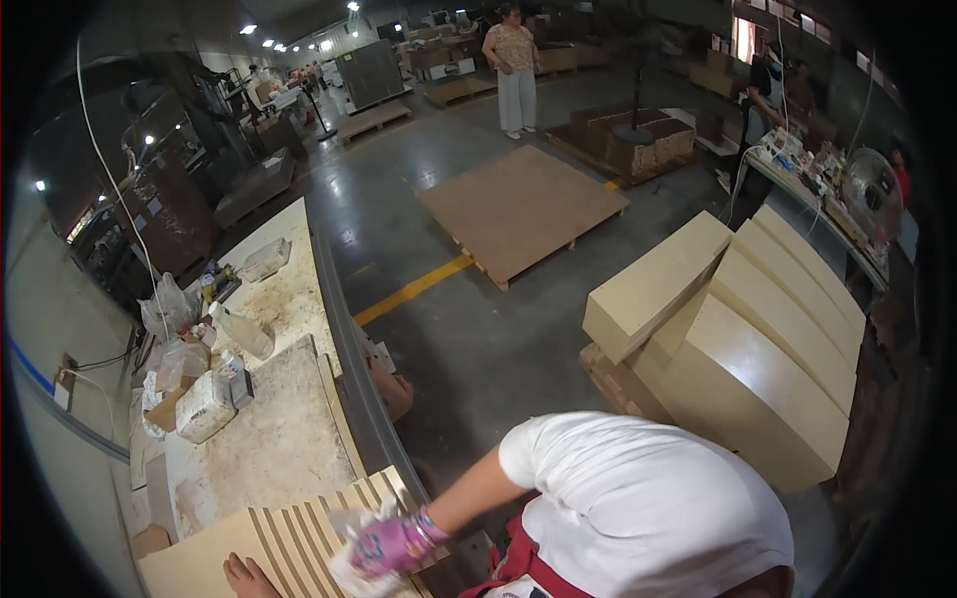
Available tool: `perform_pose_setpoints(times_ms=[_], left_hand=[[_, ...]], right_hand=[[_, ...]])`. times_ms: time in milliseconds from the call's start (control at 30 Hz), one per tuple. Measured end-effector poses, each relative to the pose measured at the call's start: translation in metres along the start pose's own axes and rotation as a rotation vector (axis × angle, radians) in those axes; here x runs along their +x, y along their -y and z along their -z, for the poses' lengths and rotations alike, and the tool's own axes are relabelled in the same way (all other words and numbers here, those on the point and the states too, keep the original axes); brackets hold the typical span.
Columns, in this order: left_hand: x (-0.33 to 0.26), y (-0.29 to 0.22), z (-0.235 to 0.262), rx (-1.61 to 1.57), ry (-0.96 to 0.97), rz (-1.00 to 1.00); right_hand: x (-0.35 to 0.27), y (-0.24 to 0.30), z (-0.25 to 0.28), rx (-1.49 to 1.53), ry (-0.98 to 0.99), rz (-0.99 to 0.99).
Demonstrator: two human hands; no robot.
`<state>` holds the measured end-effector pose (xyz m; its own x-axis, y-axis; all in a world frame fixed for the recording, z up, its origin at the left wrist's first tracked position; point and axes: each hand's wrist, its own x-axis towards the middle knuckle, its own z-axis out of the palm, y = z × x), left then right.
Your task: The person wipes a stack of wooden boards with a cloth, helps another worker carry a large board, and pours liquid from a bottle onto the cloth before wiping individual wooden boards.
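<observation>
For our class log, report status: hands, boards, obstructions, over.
Left hand on fanned cream boards, grip unclear; right hand out of view. Co-worker's gloved hand presses white cloth on same boards, close alongside.

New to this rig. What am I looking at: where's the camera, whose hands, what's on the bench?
There is no machine here. One fisheye camera sits on a worker's head and looks down, so straight edges bend. The bare hand at the lower edge is the wearer's, probably the left; it rests on fanned tan sheets. The other hand is out of view. The pink gloved hand belongs to a co-worker in a white shirt and grips something white; I cannot tell what. The stained bench carries bottles and bags. Cream blocks are stacked at the right.
</observation>
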<state>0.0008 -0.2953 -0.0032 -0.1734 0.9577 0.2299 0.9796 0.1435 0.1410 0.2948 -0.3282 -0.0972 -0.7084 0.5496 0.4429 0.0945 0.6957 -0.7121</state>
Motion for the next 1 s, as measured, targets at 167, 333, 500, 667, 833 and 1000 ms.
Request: perform_pose_setpoints(times_ms=[167, 333, 500, 667, 833, 1000], left_hand=[[0.000, -0.019, 0.004, -0.023, 0.018, 0.012], [-0.007, -0.026, 0.017, 0.005, 0.093, 0.070], [-0.010, -0.034, 0.020, 0.011, 0.115, 0.086], [-0.005, -0.029, 0.020, -0.001, 0.104, 0.091], [-0.003, -0.028, 0.009, -0.048, 0.004, -0.021], [-0.010, -0.023, 0.012, -0.054, -0.013, 0.013]], right_hand=[[-0.001, -0.058, 0.045, -0.305, -0.314, 0.058], [-0.009, -0.122, 0.110, -0.361, -0.234, -0.428], [-0.066, -0.083, 0.087, -0.128, -0.583, -0.316], [-0.085, -0.023, 0.107, 0.149, -0.449, -0.251], [-0.113, -0.027, 0.120, 0.659, -0.716, -0.414], [-0.113, 0.004, 0.136, 0.625, -0.675, -0.760]])
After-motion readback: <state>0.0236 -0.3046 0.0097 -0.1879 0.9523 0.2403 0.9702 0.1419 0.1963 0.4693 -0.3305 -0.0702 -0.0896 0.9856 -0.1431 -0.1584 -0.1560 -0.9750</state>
